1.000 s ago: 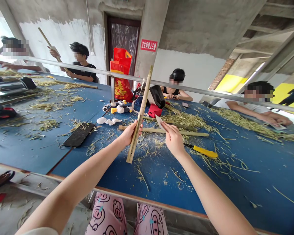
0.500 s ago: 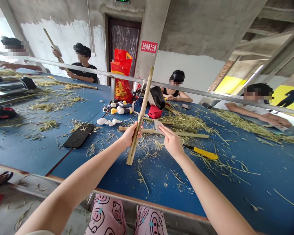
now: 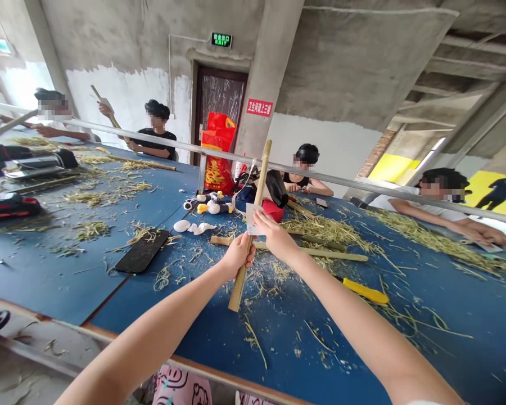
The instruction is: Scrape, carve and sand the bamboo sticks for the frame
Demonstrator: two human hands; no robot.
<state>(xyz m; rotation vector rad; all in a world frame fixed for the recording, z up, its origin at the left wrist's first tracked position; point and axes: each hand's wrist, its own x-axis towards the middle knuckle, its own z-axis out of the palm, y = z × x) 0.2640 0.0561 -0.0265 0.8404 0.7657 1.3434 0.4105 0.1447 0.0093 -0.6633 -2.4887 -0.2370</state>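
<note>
My left hand [image 3: 237, 254] is closed around a long bamboo stick [image 3: 258, 191], which stands nearly upright over the blue table [image 3: 253, 349]. My right hand [image 3: 273, 235] pinches a small flat grey blade [image 3: 252, 220] and presses it against the stick just above my left hand. Both arms reach forward from the near edge.
A black phone [image 3: 142, 251], a yellow-handled knife [image 3: 366, 291], more bamboo sticks [image 3: 320, 253] and piles of shavings [image 3: 329, 228] lie on the table. A metal rail [image 3: 329, 177] crosses it. Several other people sit around it, one holding up a stick [image 3: 109, 115]. A red bag [image 3: 217, 147] stands behind.
My right hand has moved left and brought the blade onto the stick. The camera has tilted up a little.
</note>
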